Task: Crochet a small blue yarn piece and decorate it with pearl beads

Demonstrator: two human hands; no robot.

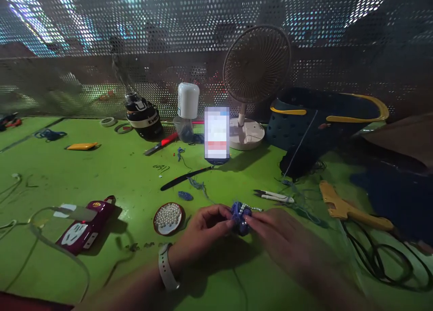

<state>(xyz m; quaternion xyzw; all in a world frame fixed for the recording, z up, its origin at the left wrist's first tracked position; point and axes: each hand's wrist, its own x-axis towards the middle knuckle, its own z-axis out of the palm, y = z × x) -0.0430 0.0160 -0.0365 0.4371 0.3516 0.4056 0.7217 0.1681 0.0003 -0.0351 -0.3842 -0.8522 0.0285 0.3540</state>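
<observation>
A small blue-purple yarn piece (236, 210), which looks crocheted, is held between my hands above the green table. My left hand (209, 223) pinches its left side between thumb and fingers. On the right side, my right hand (275, 227) has its fingers closed on the same piece. A string of pearl beads (252, 208) runs across its top and sticks out to the right. Left of my hands stands a round dish (183, 211) of loose pearl beads (168, 215). A small blue knitted oval (185, 195) lies just beyond the dish. My fingers partly hide the yarn piece.
White-handled thread snips (275, 197) lie beyond my right hand, and a yellow glue gun (355, 207) with a black cord is farther right. A phone (217, 135), a fan (245, 132) and a dark basket (287, 126) stand behind. At left is a maroon power bank (89, 227) with cables.
</observation>
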